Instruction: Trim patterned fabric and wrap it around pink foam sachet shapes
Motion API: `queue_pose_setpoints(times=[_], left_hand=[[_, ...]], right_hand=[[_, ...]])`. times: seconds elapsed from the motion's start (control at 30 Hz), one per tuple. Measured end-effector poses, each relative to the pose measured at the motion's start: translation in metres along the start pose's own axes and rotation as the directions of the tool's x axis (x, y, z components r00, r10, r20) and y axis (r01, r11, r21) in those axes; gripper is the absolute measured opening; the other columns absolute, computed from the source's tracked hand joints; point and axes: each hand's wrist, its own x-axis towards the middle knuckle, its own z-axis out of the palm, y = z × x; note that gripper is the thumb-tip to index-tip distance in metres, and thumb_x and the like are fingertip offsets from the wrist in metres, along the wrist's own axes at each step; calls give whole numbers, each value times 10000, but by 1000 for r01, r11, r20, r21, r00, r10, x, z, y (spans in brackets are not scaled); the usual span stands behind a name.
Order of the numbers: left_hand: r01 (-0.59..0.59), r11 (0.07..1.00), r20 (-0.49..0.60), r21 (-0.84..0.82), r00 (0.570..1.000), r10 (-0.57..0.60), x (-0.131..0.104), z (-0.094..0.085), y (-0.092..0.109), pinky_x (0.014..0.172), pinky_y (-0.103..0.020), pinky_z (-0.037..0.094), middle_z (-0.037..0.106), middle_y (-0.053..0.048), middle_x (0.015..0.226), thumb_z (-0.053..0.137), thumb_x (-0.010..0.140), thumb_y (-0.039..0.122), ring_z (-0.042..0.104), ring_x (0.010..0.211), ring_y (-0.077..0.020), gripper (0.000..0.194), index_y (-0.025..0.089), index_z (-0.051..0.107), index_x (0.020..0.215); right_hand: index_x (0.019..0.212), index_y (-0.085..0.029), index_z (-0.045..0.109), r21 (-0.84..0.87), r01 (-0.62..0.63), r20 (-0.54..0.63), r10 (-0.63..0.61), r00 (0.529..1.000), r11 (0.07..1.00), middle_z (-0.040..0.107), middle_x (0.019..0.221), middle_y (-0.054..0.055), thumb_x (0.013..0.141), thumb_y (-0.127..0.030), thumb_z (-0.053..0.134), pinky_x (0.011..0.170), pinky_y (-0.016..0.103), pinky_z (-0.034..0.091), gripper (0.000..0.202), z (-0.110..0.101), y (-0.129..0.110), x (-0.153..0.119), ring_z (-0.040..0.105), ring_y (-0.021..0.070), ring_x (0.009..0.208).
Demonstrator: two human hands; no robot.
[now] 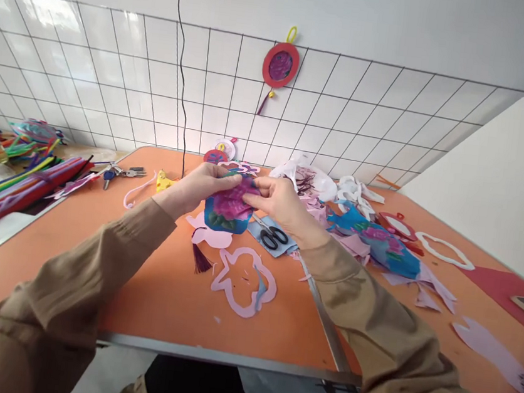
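Note:
A piece of blue cloth with a purple flower print (227,208) hangs upright between my hands above the table. My left hand (199,186) pinches its upper left edge between thumb and fingers. At the upper right, my right hand (280,202) grips the same cloth with closed fingers. Below the cloth lie a pink paper cutout (213,235) with a dark tassel (200,259) and a pink flower-shaped paper frame (271,286). Black-handled scissors (274,237) rest on a light blue scrap, near my right hand, their blades partly hidden.
Pipe cleaners (20,194) are heaped at the left, by some keys (125,173). Paper scraps and printed cloth (389,245) cover the right side, with a white frame (445,250) beyond. A cable (182,67) and a round red ornament (266,64) hang at the tiled wall.

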Motion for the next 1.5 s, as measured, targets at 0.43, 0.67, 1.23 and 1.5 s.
queue_pose_setpoints(times=[0.43,0.67,1.23,1.5], left_hand=[[-45,224,49,974,999,-15,5,-5,-86,916,-360,508,728,-116,1152,601,833,198,642,1128,-289,310,189,711,1123],[-79,103,85,991,995,-53,6,0,-83,958,-384,457,673,-149,1184,557,873,222,568,1169,-317,330,163,684,1172],[-49,119,63,992,990,-125,-14,8,-69,891,-347,501,660,-135,1210,572,854,223,634,1118,-276,295,183,721,1107],[175,199,-134,964,971,-200,-21,9,-66,824,-343,495,717,-96,1174,655,786,330,651,1132,-303,480,197,645,1247]], right_hand=[[547,-193,442,-719,66,-92,-188,978,692,380,547,-30,783,-180,641,612,285,322,308,-35,-24,-5,396,124,605],[558,-201,439,-632,130,-82,-233,969,764,320,553,-37,810,-331,660,548,264,270,360,-42,-27,-2,333,103,570],[554,-201,352,-404,161,73,-143,987,900,278,621,-50,842,-281,595,545,273,214,385,-29,-27,4,287,83,569],[565,-218,287,-394,151,162,-93,982,907,230,603,-60,834,-379,623,545,277,199,459,-19,-19,5,253,78,555]])
